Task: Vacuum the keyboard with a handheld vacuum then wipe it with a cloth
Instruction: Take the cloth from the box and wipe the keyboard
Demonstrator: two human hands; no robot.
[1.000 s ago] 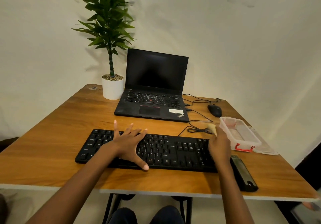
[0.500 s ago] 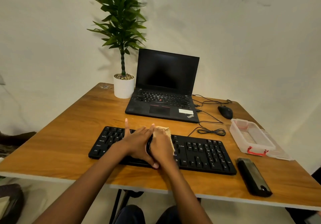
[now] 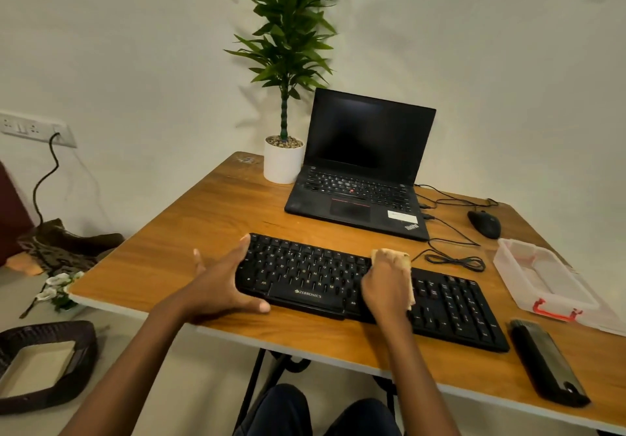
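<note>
Black wired keyboard [image 3: 305,273] sits near the front edge of the wooden surface [image 3: 210,219], in front of the open laptop, and we're clearly in the wipe step now. The slim black handheld vacuum [image 3: 548,364] lies off to the right, nobody touching it, so I'd guess the vacuuming is done. Left hand [image 3: 220,286] is spread wide over the keyboard's left end, thumb along the front edge, bracing it. Right hand [image 3: 386,286] is curled around a bunched beige cloth [image 3: 393,256], pressing it on the middle keys. Next move probably needs steady strokes over the keys on the right while the left hand stops the board sliding. Compared with half a second ago, the hands have split: they were touching left of centre, now the left is out at the end and the cloth has gone rightward.
</note>
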